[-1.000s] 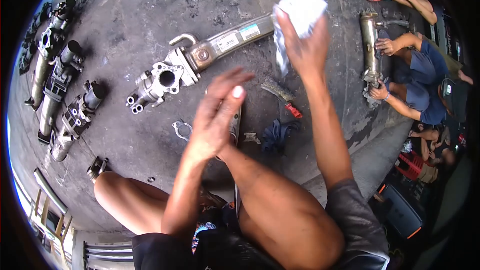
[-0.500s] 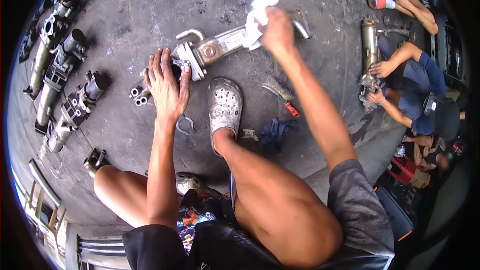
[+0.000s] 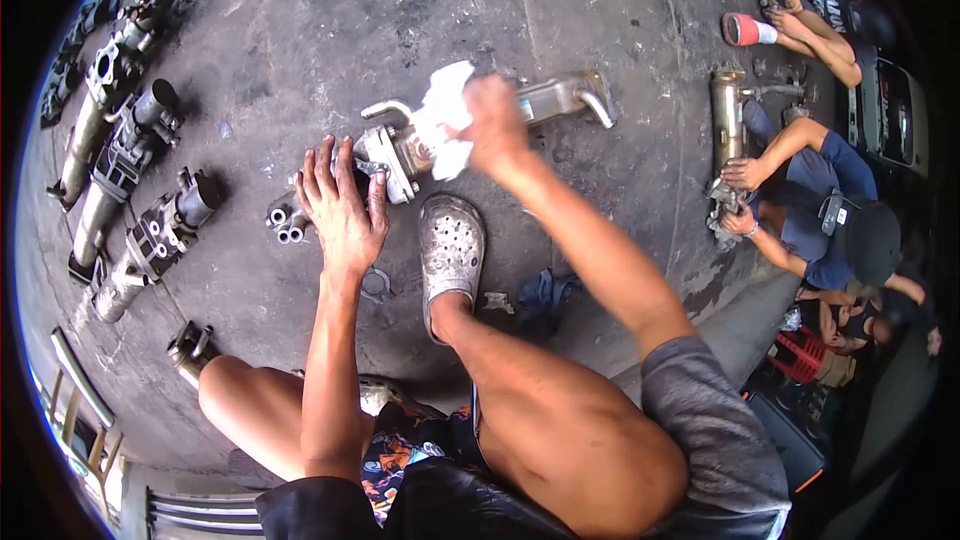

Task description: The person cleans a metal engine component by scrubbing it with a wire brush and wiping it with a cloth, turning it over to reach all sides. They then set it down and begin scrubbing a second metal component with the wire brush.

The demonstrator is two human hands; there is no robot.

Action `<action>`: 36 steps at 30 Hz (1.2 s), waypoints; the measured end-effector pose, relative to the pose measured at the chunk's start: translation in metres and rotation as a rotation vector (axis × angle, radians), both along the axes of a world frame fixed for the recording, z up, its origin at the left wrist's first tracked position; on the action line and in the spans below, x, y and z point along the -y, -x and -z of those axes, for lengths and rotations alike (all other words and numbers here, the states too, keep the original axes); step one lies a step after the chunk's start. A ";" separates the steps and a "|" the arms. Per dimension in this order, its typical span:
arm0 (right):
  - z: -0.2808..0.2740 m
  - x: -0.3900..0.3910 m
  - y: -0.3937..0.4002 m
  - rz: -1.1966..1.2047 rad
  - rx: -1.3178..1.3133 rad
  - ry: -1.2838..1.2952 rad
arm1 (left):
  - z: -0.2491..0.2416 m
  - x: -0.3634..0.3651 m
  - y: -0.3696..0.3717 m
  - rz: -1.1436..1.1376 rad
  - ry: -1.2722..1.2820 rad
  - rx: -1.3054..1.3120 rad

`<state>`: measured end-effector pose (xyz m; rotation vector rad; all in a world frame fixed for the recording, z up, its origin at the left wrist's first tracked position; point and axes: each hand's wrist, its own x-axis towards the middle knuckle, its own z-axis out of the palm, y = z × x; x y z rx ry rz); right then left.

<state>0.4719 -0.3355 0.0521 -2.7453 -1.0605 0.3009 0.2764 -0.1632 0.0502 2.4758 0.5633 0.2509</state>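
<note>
While the left hand (image 3: pixel 345 215), fingers slightly apart, steadies the flanged end (image 3: pixel 398 172) of the metal tube (image 3: pixel 552 100) well inside the floor's (image 3: pixel 645 195) edges, the right hand (image 3: pixel 495 132), fingers clamped on white cloth (image 3: pixel 446 112), should wipe lengthwise evenly.

The room is floored in dark grey concrete (image 3: pixel 620 10), by which the upper view is filled; its surface is marked with pale scuffs and black stains, and is crossed by thin seams. At the lower right, the floor is bordered by a lighter concrete strip (image 3: pixel 745 320) — beyond it, a red crate (image 3: pixel 798 358) and a dark case (image 3: pixel 788 440) edged in orange are seen in shadow. A slatted frame (image 3: pixel 83 377) is placed at the lower left, near pale rails (image 3: pixel 205 512). Brightness is concentrated along the left edge, while the far right is left dim.
</note>
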 end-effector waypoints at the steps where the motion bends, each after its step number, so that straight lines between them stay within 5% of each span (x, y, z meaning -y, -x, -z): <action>1: 0.018 -0.015 0.030 -0.211 0.207 -0.004 | -0.001 0.000 0.001 -0.014 0.001 -0.011; 5: -0.003 -0.003 -0.003 -0.112 0.049 0.092 | -0.003 0.000 0.001 0.019 -0.013 -0.025; 6: 0.034 0.033 -0.042 -0.352 0.263 0.248 | -0.002 0.001 0.001 0.014 -0.015 -0.017; 8: -0.011 0.053 -0.067 0.009 0.348 0.125 | 0.002 0.001 -0.001 -0.008 0.022 0.019; 12: -0.034 0.020 -0.060 0.015 0.058 0.190 | 0.001 0.004 0.001 -0.016 0.010 -0.019; 14: -0.013 -0.002 -0.021 -0.223 0.198 0.001 | -0.002 0.002 0.000 -0.018 0.007 -0.027; 18: -0.030 -0.026 -0.018 -0.107 -0.178 -0.020 | -0.001 0.000 -0.001 -0.001 0.009 -0.008; 19: -0.009 -0.001 -0.033 -0.230 0.126 -0.080 | -0.001 0.000 -0.001 -0.001 0.017 -0.003; 23: -0.040 0.045 -0.092 -0.017 0.166 0.235 | -0.007 0.001 -0.003 -0.003 0.011 0.029; 26: -0.050 0.007 -0.063 0.053 -0.053 0.331 | -0.011 -0.001 -0.001 0.004 0.000 0.037; 29: 0.007 -0.005 0.013 -0.493 0.390 -0.015 | -0.008 0.000 -0.003 0.007 -0.007 0.046; 30: 0.000 -0.014 0.043 -0.233 0.162 -0.082 | -0.008 -0.001 -0.005 0.005 -0.003 0.047; 33: 0.016 0.032 0.015 -0.415 0.280 -0.251 | -0.006 -0.001 -0.003 0.030 -0.005 0.036; 36: -0.026 0.075 -0.025 -0.033 0.289 -0.089 | -0.006 0.000 -0.004 0.024 -0.005 0.034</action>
